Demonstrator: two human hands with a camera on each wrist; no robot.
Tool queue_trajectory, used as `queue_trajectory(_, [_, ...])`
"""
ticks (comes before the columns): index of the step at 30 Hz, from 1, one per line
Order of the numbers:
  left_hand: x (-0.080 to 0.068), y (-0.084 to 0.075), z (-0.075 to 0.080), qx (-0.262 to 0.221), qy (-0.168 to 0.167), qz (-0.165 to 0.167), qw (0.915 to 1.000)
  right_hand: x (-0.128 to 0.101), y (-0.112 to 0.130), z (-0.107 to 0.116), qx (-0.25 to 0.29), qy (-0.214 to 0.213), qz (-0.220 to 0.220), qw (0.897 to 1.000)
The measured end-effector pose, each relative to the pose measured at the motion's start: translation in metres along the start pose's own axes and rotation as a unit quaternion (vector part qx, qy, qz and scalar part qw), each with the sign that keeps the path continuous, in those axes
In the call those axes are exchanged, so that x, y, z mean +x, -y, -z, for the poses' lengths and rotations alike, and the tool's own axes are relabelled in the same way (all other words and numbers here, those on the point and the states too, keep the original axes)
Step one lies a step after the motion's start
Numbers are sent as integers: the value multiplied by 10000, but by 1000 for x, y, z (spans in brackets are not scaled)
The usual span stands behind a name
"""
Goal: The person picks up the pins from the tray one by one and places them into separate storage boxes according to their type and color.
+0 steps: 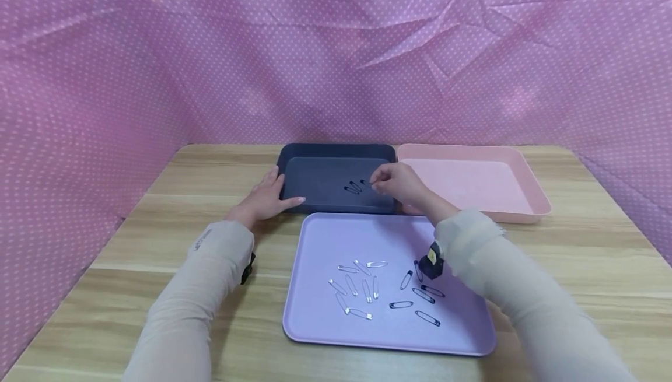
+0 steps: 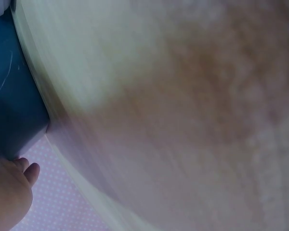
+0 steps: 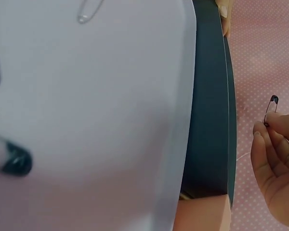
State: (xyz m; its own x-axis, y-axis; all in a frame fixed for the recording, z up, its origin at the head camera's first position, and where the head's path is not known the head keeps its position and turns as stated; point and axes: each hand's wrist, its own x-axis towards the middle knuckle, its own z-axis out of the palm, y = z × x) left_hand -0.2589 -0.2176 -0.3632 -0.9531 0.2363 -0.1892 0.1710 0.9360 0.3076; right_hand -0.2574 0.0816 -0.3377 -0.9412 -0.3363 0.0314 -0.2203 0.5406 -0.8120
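Observation:
My right hand (image 1: 400, 184) pinches a black safety pin (image 3: 271, 109) between thumb and fingertips, its capped end sticking out past them. The hand is over the right part of a dark blue-grey tray (image 1: 336, 208), where two black safety pins (image 1: 353, 188) lie side by side. With fingers spread, my left hand (image 1: 265, 196) rests at that tray's left wall, the thumb along the front rim. In front stands a lilac tray (image 1: 325, 236), bearing several silver safety pins (image 1: 351, 284) at its middle left and several black safety pins (image 1: 423, 295) at its right.
A pink tray (image 1: 530, 198) stands right beside the dark one at the back. All three trays are on a wooden table (image 1: 173, 213), and a pink dotted cloth (image 1: 294, 79) hangs behind and at the sides. My right forearm passes over the lilac tray's right edge.

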Motion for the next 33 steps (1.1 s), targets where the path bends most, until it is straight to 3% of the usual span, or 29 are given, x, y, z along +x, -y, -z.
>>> queue_trajectory(9, [1,1,-1,44,-32,-29,10000,16,-3,-10,444,-16,-675,9967])
queue_trajectory(21, [0,0,-1,57,-53,-17,10000,37,-10,-24,-186,-511,-291,9981])
queue_trajectory(33, [1,1,-2,22,-61,25,10000,55,-18,-35,-465,-844,-680,9930])
